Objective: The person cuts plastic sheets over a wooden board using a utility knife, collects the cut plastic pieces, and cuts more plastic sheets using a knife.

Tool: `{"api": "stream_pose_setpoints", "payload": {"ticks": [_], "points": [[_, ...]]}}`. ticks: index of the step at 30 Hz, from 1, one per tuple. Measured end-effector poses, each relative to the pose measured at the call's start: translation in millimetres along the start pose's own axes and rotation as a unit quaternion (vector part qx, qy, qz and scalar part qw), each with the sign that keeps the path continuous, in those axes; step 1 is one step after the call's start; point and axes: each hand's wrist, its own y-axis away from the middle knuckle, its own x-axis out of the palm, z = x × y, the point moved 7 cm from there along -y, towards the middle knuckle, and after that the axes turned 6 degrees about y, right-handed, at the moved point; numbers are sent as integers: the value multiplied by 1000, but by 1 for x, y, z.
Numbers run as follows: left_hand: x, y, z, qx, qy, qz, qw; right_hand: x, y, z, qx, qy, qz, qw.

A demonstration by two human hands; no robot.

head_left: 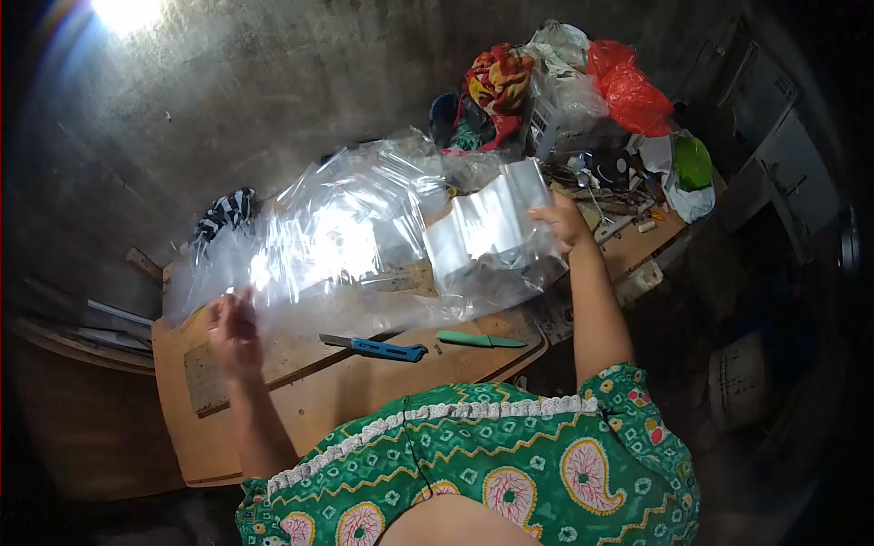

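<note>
A: Orientation of the clear plastic sheet [364,246]?

B: Long axis runs left to right above the wooden table [355,391], right end slightly higher. Glossy, crinkled film.

A: Hands?

B: Left hand [233,329] pinches the left edge, blurred. Right hand [563,221] grips the right edge, fingers curled.

A: Count?

B: Two knives under the sheet: one blue-handled utility knife [375,347], one green-handled knife [479,339]. One red plastic bag [630,91] far right.
</note>
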Motion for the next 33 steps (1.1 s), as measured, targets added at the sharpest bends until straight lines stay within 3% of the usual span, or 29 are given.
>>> {"api": "stream_pose_setpoints", "payload": {"ticks": [2,3,5,7,9,10,11,12,14,17,18,20,21,23,25,27,29,31,32,33], "points": [[-4,6,-27,-1,-96,-89,991,-5,8,-19,53,-138,8,989],[-10,12,-32,-4,-125,-128,984,-4,8,-37,54,-140,10,989],[-25,26,-18,-48,-155,-117,980,-4,6,-97,136,198,-27,970],[-43,42,3,-92,-170,-89,977,4,18,-105,163,442,-137,871],[-45,65,11,-123,-149,-206,959,33,29,-68,37,507,-223,832],[-48,71,11,-122,-150,-207,959,47,17,-82,-5,435,-213,875],[-54,78,13,-123,-131,-221,958,74,21,-55,-34,486,-210,848],[-59,83,16,-125,-113,-235,957,99,17,-42,-57,445,-132,884],[-62,87,19,-130,-115,-229,958,146,11,-19,-25,445,-8,895],[-60,89,20,-137,-119,-216,959,187,-3,-42,123,533,149,824],[-58,89,22,-140,-120,-210,960,191,-4,-47,120,533,148,824],[-55,94,24,-137,-116,-222,959,189,-4,-55,132,620,64,770],[-56,95,25,-137,-111,-233,956,191,-12,-55,128,621,64,771],[-57,99,27,-139,-112,-225,958,192,-23,-73,208,564,124,789],[-58,101,30,-156,-109,-229,955,192,-51,-129,233,549,84,798],[-59,99,28,-151,-106,-231,955,185,-46,-94,145,580,62,799],[-61,93,27,-147,-101,-232,956,162,-42,-72,137,540,22,830],[-50,72,9,-61,-97,-171,979,142,-50,-37,74,500,88,858],[-37,65,-7,-48,-97,-225,968,122,-56,-17,54,491,60,868],[-41,54,-22,-54,-94,-215,971,99,-62,4,33,481,32,875]]}}
